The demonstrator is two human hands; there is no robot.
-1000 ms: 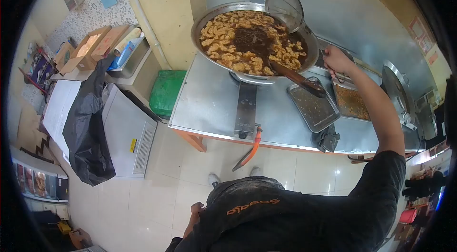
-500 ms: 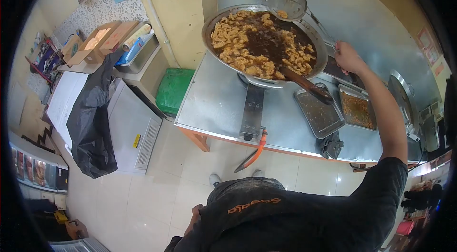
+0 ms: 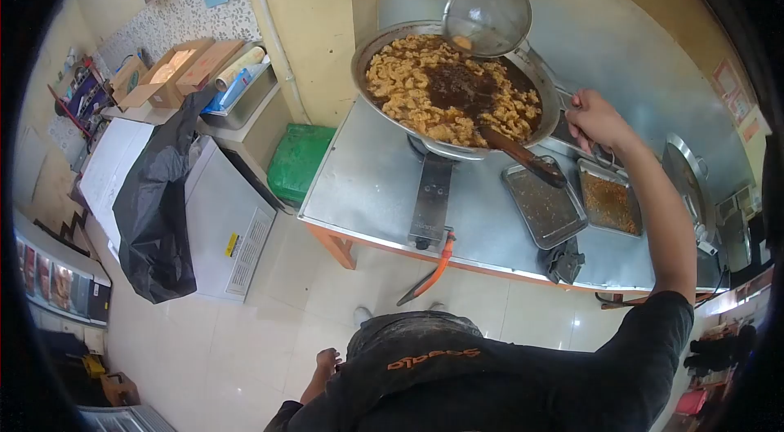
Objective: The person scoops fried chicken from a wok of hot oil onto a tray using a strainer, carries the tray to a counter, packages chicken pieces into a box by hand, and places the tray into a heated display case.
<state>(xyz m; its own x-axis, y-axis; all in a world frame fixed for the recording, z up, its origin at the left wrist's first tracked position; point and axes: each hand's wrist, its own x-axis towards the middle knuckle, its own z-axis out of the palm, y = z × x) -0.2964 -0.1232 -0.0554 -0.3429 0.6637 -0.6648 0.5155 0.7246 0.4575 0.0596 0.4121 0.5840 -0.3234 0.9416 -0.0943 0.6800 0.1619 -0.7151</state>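
A large wok (image 3: 357,64) full of dark oil and golden fried pieces (image 3: 408,97) sits on a burner. My right hand (image 3: 598,119) is closed around the handle of a round mesh strainer (image 3: 490,17), whose bowl is over the wok's far rim. One small fried piece (image 3: 462,42) shows in the mesh. A wooden-handled utensil (image 3: 523,156) leans on the wok's near rim, its far end hidden among the food. Beside my waist, away from the table, hangs my left hand (image 3: 328,360), fingers loosely bent, nothing visible in it.
Two metal trays with crumbs, a dark one (image 3: 545,202) and a fuller one (image 3: 610,197), lie right of the wok. An orange hose (image 3: 437,273) hangs from the burner at the table edge. Left stand a green bin (image 3: 300,162) and a white chest with a black bag (image 3: 155,211).
The strainer has turned, its round mesh now facing me more, and sits slightly lower. My right hand has shifted slightly right and down. My left hand has swung out from my waist.
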